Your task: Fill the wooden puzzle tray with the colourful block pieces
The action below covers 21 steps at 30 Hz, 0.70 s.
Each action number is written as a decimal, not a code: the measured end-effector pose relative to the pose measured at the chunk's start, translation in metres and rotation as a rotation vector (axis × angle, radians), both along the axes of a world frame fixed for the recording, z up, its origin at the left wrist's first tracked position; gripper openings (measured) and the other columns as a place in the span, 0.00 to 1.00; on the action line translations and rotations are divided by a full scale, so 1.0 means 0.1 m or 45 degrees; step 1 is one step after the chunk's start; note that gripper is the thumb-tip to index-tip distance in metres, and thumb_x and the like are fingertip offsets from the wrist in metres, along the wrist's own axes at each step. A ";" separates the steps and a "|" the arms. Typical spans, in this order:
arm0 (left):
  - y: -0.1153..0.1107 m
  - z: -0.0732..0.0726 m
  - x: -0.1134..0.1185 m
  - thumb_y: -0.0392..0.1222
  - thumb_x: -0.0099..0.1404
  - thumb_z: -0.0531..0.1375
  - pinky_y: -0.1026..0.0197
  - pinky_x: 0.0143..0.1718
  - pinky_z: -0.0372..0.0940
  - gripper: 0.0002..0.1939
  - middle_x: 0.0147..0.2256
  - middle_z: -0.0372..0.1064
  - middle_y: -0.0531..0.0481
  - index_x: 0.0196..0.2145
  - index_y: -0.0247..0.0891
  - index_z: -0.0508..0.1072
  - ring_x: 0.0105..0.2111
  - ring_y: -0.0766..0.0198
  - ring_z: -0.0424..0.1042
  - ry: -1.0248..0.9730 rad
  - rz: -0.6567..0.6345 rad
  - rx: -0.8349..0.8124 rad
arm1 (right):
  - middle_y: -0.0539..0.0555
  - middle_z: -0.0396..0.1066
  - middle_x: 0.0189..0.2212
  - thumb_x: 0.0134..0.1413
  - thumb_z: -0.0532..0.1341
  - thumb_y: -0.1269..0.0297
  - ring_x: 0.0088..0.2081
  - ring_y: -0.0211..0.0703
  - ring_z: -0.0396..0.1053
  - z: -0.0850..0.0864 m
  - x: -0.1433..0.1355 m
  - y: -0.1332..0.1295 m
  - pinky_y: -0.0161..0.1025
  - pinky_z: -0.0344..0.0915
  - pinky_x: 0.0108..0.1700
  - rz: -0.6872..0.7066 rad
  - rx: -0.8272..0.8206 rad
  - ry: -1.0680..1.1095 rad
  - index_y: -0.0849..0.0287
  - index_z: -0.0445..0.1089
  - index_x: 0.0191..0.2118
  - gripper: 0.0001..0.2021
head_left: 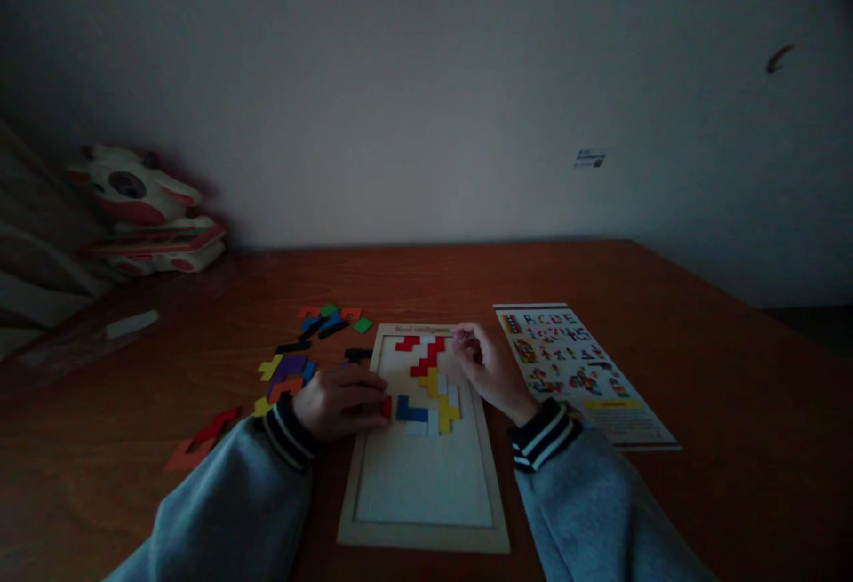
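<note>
A wooden puzzle board (426,493) lies flat between my forearms, with a raised rim. On its upper half sit red puzzle pieces (433,354), yellow pieces (445,402), a blue piece (411,413) and several white pieces. My left hand (341,402) reaches over the board's left rim, its fingers closed on a red puzzle piece (386,407) that partly shows at the fingertips. Curled above the upper right rim is my right hand (485,364), fingers bent toward the thumb; whether something small is between them is hidden.
Loose coloured pieces (288,367) are scattered left of the board. A printed pattern sheet (586,360) lies to the right, partly behind my right wrist. A cow-shaped toy (153,209) stands at the table's back left. The wall rises behind the wooden table (440,284).
</note>
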<state>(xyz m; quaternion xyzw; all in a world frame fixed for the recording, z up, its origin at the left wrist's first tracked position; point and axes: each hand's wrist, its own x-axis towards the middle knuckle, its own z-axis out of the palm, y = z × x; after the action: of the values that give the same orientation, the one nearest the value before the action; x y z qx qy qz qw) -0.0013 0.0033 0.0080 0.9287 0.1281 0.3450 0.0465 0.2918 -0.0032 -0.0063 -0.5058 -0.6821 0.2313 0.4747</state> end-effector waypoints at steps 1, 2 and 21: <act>0.00 0.01 0.00 0.43 0.61 0.68 0.62 0.38 0.76 0.13 0.39 0.78 0.44 0.41 0.35 0.77 0.37 0.62 0.78 0.002 -0.009 -0.007 | 0.54 0.72 0.38 0.62 0.57 0.59 0.36 0.41 0.70 0.00 0.00 0.00 0.40 0.68 0.39 -0.001 0.000 -0.002 0.56 0.67 0.45 0.09; -0.01 0.01 0.01 0.43 0.61 0.69 0.62 0.38 0.76 0.12 0.39 0.78 0.44 0.41 0.35 0.77 0.37 0.62 0.78 0.006 -0.015 -0.014 | 0.55 0.72 0.38 0.62 0.57 0.59 0.36 0.41 0.70 0.00 0.00 0.00 0.41 0.68 0.39 -0.002 0.000 -0.005 0.56 0.67 0.45 0.09; -0.03 0.00 0.05 0.45 0.64 0.66 0.55 0.42 0.73 0.08 0.38 0.77 0.44 0.37 0.39 0.79 0.39 0.59 0.75 0.113 0.045 -0.030 | 0.56 0.73 0.39 0.62 0.58 0.58 0.39 0.43 0.70 -0.02 0.02 0.00 0.42 0.68 0.41 0.020 -0.002 -0.029 0.56 0.68 0.46 0.11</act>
<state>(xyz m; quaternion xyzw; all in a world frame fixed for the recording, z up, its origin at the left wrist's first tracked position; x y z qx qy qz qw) 0.0033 0.0005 0.0084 0.9401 0.1504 0.3025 0.0458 0.2941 -0.0032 -0.0082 -0.5035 -0.6912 0.2296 0.4648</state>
